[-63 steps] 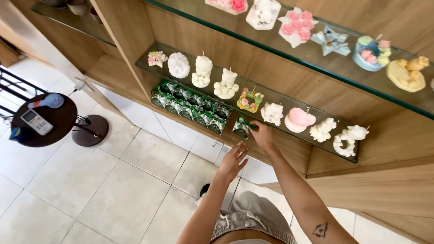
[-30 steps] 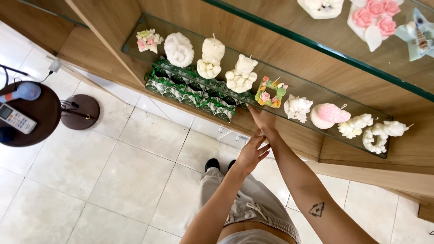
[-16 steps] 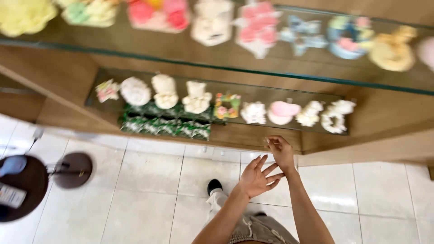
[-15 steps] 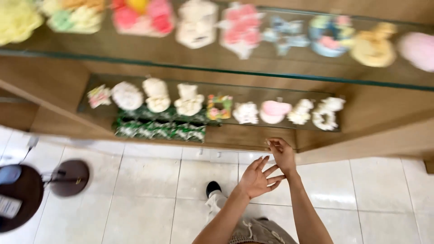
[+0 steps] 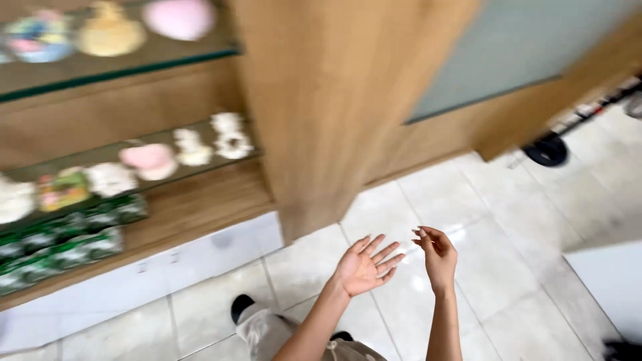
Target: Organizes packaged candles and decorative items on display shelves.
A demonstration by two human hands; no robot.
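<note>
My left hand [image 5: 364,265] is held palm up over the tiled floor, fingers spread, holding nothing. My right hand [image 5: 438,255] hovers just to its right, fingers loosely curled and empty. Both hands are away from the wooden shelf unit. On the lower glass shelf [image 5: 137,150] at left sit several decorative candles, among them a pink one [image 5: 152,160] and white ones [image 5: 229,135]. Green packets [image 5: 67,241] lie in rows on the wooden ledge below.
A wide wooden panel [image 5: 334,100] of the cabinet stands straight ahead, with a frosted glass pane [image 5: 508,47] to its right. A black round base [image 5: 547,150] rests on the floor at right. My shoe [image 5: 242,309] shows below on the light tiles [image 5: 508,267].
The view has swung right, so the shelves slid to the left. My right hand has come away from the shelf edge. Both hands now float empty over the floor.
</note>
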